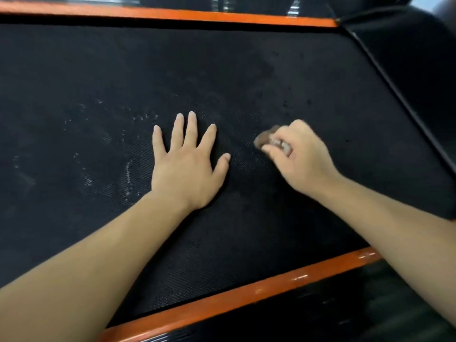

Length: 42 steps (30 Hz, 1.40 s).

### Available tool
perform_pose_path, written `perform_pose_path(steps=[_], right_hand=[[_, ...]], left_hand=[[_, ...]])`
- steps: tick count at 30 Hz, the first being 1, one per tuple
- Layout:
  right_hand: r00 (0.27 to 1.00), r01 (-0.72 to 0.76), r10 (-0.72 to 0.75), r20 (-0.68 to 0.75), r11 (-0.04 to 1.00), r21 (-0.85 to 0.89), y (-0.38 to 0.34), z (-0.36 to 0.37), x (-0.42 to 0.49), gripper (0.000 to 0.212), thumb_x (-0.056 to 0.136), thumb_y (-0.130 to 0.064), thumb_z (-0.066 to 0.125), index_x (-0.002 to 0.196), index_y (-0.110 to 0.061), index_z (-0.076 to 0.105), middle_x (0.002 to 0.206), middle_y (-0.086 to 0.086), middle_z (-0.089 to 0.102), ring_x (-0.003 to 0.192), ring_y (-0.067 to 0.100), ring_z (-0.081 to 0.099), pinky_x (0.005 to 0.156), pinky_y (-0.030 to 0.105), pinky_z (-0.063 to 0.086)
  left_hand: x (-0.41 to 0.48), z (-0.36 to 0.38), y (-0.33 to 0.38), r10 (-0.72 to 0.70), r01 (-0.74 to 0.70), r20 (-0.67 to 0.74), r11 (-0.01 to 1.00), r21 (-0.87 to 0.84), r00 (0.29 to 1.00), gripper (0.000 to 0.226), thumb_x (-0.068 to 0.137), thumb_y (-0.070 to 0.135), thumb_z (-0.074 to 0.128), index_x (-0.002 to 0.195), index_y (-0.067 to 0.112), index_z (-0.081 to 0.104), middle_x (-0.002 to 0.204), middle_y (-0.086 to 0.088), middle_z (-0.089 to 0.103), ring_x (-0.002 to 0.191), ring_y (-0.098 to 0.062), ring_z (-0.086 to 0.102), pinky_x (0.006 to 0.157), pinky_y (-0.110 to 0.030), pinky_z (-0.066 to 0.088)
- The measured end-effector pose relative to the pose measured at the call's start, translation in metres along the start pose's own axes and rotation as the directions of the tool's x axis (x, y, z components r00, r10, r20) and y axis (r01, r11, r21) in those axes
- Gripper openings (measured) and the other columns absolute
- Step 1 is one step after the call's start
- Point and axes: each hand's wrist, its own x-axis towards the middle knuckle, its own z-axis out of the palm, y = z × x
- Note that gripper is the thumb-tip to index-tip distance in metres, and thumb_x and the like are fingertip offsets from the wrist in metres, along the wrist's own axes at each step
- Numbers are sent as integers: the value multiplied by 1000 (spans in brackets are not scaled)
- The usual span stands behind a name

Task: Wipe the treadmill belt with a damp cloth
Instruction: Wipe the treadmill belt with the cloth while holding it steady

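head view:
left hand point(188, 166): flat on treadmill belt point(98, 70), fingers point(177, 129) straight and spread, holds nothing.
right hand point(299, 154): fingers curled tight round a small brown cloth point(265, 138), blurred, pressed on the belt just right of the left hand.
belt: black, textured, whitish smears left of left hand.
orange side rails point(246, 297): near and far edges.

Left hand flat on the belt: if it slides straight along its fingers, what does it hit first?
Only bare belt lies ahead of the left hand; the first obstacle looks to be the far orange rail. The right hand with its cloth sits off that line.
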Motion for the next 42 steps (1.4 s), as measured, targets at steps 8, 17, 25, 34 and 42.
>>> perform_pose_path(steps=[8, 17, 25, 34, 42], right_hand=[[967, -198, 178, -181, 976, -96, 45, -5, 54, 25, 92, -45, 60, 97, -21, 62, 98, 4, 49, 85, 26, 56, 74, 36, 47], [987, -7, 0, -161, 999, -40, 51, -1, 77, 21, 89, -44, 65, 94, -23, 69, 88, -1, 47, 83, 26, 57, 70, 30, 40], [983, -30, 25, -184, 999, -27, 73, -10, 131, 27, 89, -48, 61, 95, -23, 68, 92, 3, 45, 85, 30, 55, 71, 31, 37], [991, 6, -10, -133, 1000, -30, 74, -11, 152, 22, 91, -48, 59, 86, -27, 59, 89, 1, 44, 86, 31, 56, 66, 32, 36], [993, 36, -43, -114, 997, -61, 70, -5, 178, 28, 93, -49, 55, 95, -22, 63, 93, 3, 47, 86, 30, 56, 70, 34, 39]], left_hand=[[-1, -1, 1, -17, 17, -8, 1000, 4, 1000, 77, 94, 68, 8, 161, 30, 16, 171, -9, 2, 157, -25, -8, 123, -59, -4], [28, -14, 17, -39, 30, -108, 996, -80, 993, 63, 93, 57, 32, 137, 16, 52, 159, -14, 37, 154, -33, 20, 125, -55, 9], [76, 4, 50, -266, 260, -58, 961, -98, 962, 59, 101, 53, 27, 154, 28, 26, 170, -11, 6, 157, -31, -6, 122, -60, -8], [72, 3, 52, -268, 264, -84, 963, -48, 960, 64, 101, 56, 21, 159, 28, 20, 171, -9, 4, 157, -28, -7, 124, -56, -6], [73, 3, 52, -272, 268, -72, 961, -61, 960, 63, 101, 57, 21, 158, 30, 18, 171, -7, 2, 157, -26, -10, 124, -55, -7]])
